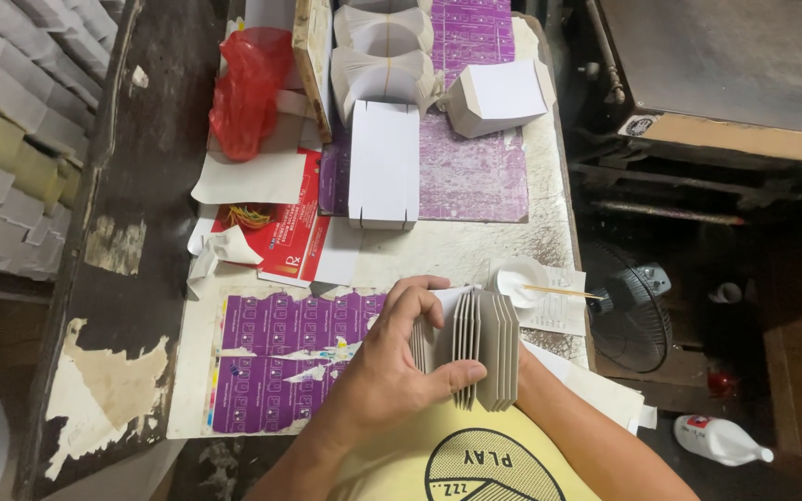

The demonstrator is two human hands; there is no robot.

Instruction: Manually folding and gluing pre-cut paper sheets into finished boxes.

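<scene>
A stack of folded grey-white card pieces (486, 348) stands on edge near the table's front edge. My left hand (392, 366) grips the stack from its left side, fingers on top and thumb across the front. My right hand is hidden behind the stack; only the right forearm (587, 436) shows, running up to the stack's right side. Purple printed sheets (271, 362) lie flat under and to the left of my left hand.
A small white dish with a stick (522, 281) sits just beyond the stack. Flat white card blanks (383, 162), a folded white box (498, 93) and banded bundles (384, 56) lie farther back. A red plastic bag (248, 83) is back left. A fan (628, 311) and a white bottle (717, 439) are on the floor, right.
</scene>
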